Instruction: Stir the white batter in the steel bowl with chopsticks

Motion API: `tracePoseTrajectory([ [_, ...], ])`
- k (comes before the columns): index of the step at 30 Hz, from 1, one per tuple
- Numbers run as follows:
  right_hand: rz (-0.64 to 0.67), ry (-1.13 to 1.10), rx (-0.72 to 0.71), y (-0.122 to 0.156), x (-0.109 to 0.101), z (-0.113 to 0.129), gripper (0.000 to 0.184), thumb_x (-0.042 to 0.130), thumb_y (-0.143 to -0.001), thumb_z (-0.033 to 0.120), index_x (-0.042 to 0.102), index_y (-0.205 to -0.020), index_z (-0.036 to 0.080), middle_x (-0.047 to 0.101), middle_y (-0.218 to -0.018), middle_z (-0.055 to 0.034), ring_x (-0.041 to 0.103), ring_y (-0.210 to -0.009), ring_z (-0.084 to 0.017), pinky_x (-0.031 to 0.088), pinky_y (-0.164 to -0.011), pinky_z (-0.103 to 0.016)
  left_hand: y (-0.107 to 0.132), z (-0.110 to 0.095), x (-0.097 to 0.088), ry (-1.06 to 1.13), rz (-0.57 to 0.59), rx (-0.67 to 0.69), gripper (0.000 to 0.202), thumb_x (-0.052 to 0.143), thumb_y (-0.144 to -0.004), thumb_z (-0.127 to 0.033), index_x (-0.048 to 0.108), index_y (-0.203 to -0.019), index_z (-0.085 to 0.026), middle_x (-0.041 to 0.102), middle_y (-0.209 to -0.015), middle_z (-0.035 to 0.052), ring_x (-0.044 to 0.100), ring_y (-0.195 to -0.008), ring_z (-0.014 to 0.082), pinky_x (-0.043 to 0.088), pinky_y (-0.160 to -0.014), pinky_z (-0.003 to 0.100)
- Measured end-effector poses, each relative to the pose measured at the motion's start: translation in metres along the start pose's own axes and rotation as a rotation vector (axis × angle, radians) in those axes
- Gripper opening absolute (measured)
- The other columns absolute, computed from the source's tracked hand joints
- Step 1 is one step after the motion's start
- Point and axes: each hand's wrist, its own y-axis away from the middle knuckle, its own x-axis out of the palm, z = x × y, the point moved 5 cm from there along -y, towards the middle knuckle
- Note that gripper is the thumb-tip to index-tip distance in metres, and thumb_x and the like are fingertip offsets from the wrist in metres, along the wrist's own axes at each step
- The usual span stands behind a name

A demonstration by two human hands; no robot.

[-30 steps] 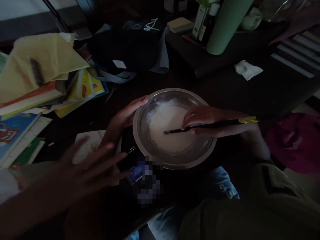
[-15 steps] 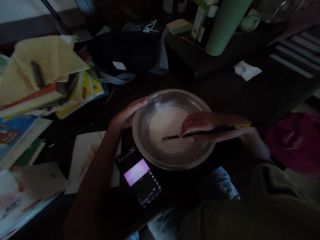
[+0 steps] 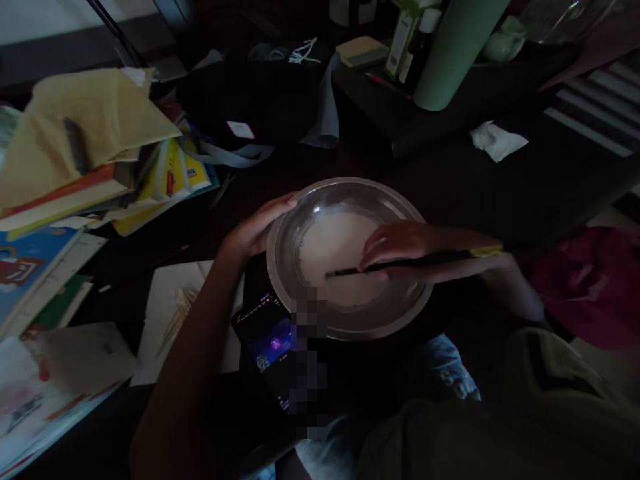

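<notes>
A wide metal bowl [image 3: 350, 328] holds a pale, milky liquid [image 3: 333, 243] in its bottom. My left hand [image 3: 261, 225] grips the bowl's left rim, its thumb on the edge and the other fingers mostly hidden behind the wall. Over the bowl's right side, my right hand [image 3: 395, 247] is closed on a thin dark stick [image 3: 343, 273] with a lighter band near its tip. The stick lies nearly level, its tip at the liquid; whether it dips in I cannot tell. Beside the bowl's lower left lies a phone [image 3: 265, 333] with a lit screen, partly blurred out.
White paper with several toothpicks [image 3: 179, 317] lies under my left forearm. Books and papers [image 3: 95, 133] pile up at the left. Behind the bowl sits a black bag [image 3: 260, 100]. A green cylinder [image 3: 457, 57] stands on a raised shelf, and a crumpled tissue [image 3: 499, 141] lies at right.
The phone's picture has turned from pale pink to dark blue and purple. Both hands, the bowl and the stick stay almost where they were; the view has shifted slightly.
</notes>
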Motion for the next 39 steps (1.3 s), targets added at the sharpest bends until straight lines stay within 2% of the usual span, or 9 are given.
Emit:
tracePoseTrajectory([
  [6,-0.226,0.158,0.367,0.019,-0.026,-0.016,0.029,0.049,-0.098,0.041,0.066,-0.113,0.024,0.066,-0.116,-0.0044,0.059,-0.111,-0.022,0.044,-0.101,-0.038,0.0,0.0,0.001,0.039,0.055,0.013,0.045,0.067,-0.082,-0.038,0.066,-0.125,-0.022,0.074,-0.108,0.0012,0.067,-0.102,0.0189,0.052,-0.082,0.023],
  [9,-0.086,0.103,0.256,0.026,-0.032,-0.009,0.026,0.048,-0.099,0.037,0.067,-0.107,0.021,0.068,-0.111,-0.006,0.062,-0.104,-0.018,0.047,-0.093,-0.034,-0.003,0.002,-0.002,0.068,0.05,0.0,0.049,0.071,-0.079,-0.039,0.067,-0.124,-0.022,0.075,-0.109,0.0011,0.068,-0.096,0.0177,0.051,-0.077,0.022],
  [13,0.029,0.018,-0.003,0.006,-0.01,0.005,0.023,0.048,-0.1,0.03,0.066,-0.108,0.017,0.07,-0.107,-0.0042,0.062,-0.106,-0.014,0.046,-0.093,-0.029,-0.006,0.006,-0.004,0.082,0.038,-0.006,0.046,0.072,-0.078,-0.038,0.068,-0.121,-0.02,0.075,-0.108,0.0025,0.068,-0.089,0.0153,0.051,-0.078,0.022],
  [17,-0.159,0.142,0.105,-0.009,0.004,-0.005,0.028,0.047,-0.1,0.033,0.063,-0.117,0.019,0.07,-0.112,-0.0038,0.061,-0.112,-0.018,0.044,-0.099,-0.036,-0.005,0.006,-0.002,0.082,0.066,0.007,0.046,0.068,-0.082,-0.037,0.066,-0.124,-0.02,0.074,-0.111,0.0029,0.067,-0.094,0.0181,0.05,-0.081,0.025],
  [21,-0.272,0.237,0.283,0.009,-0.017,-0.013,0.026,0.048,-0.099,0.037,0.066,-0.108,0.021,0.069,-0.11,-0.0052,0.062,-0.105,-0.021,0.044,-0.095,-0.04,-0.004,0.005,-0.002,0.069,0.091,0.01,0.047,0.066,-0.084,-0.036,0.063,-0.129,-0.021,0.073,-0.115,0.0019,0.066,-0.102,0.0195,0.05,-0.086,0.026],
  [25,-0.155,0.146,0.238,0.019,-0.032,-0.005,0.025,0.049,-0.099,0.035,0.068,-0.103,0.019,0.069,-0.106,-0.0056,0.063,-0.101,-0.018,0.046,-0.091,-0.034,-0.004,0.005,-0.002,0.06,0.096,0.007,0.046,0.065,-0.085,-0.037,0.063,-0.129,-0.021,0.074,-0.112,0.0012,0.067,-0.101,0.0189,0.051,-0.085,0.025],
  [30,0.045,-0.051,-0.004,-0.004,-0.004,0.007,0.025,0.048,-0.101,0.032,0.066,-0.11,0.017,0.07,-0.104,-0.003,0.062,-0.106,-0.013,0.045,-0.096,-0.029,-0.003,0.003,-0.003,0.015,0.036,0.022,0.04,0.066,-0.083,-0.038,0.069,-0.119,-0.021,0.074,-0.111,0.0035,0.068,-0.099,0.0184,0.053,-0.082,0.023],
  [34,-0.084,0.048,0.158,-0.011,0.005,-0.005,0.032,0.045,-0.101,0.039,0.064,-0.118,0.02,0.068,-0.115,-0.0045,0.058,-0.115,-0.017,0.041,-0.103,-0.035,-0.004,0.005,-0.005,0.001,0.015,0.002,0.039,0.065,-0.083,-0.039,0.069,-0.118,-0.022,0.074,-0.109,0.0029,0.069,-0.099,0.0189,0.054,-0.083,0.024],
  [39,-0.213,0.22,0.359,0.015,-0.025,-0.014,0.029,0.045,-0.1,0.041,0.066,-0.107,0.023,0.068,-0.112,-0.0044,0.06,-0.108,-0.02,0.042,-0.1,-0.038,-0.003,0.004,-0.005,-0.037,0.029,0.012,0.043,0.063,-0.083,-0.039,0.067,-0.123,-0.022,0.073,-0.111,0.0038,0.068,-0.101,0.0198,0.054,-0.086,0.026],
])
